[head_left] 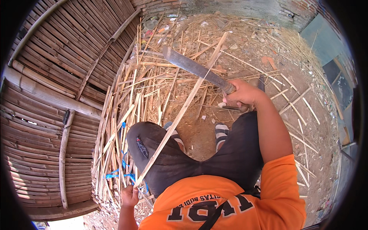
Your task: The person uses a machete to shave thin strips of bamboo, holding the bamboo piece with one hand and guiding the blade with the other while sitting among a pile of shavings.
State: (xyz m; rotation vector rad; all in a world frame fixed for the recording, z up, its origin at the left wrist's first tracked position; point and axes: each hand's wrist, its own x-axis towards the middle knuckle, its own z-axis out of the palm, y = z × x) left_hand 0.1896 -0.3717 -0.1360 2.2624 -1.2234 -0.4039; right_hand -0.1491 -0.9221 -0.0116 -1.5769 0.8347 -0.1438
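Note:
My left hand (129,196) is closed round the near end of a long, pale bamboo strip (174,124). The strip slants away over my left thigh to the far middle. My right hand (243,94) grips the handle of a machete (191,67), its broad, dark blade pointing to the far left. The blade crosses the strip toward its far end; whether they touch, I cannot tell. My right forearm comes in from the right, above my right knee.
Many split bamboo strips (111,153) lie piled at my left, with blue plastic ties (123,165) among them. A bamboo slat wall (42,126) stands further left. Loose strips (293,101) are scattered on the dirt ground at right. A brick wall (245,11) closes the far side.

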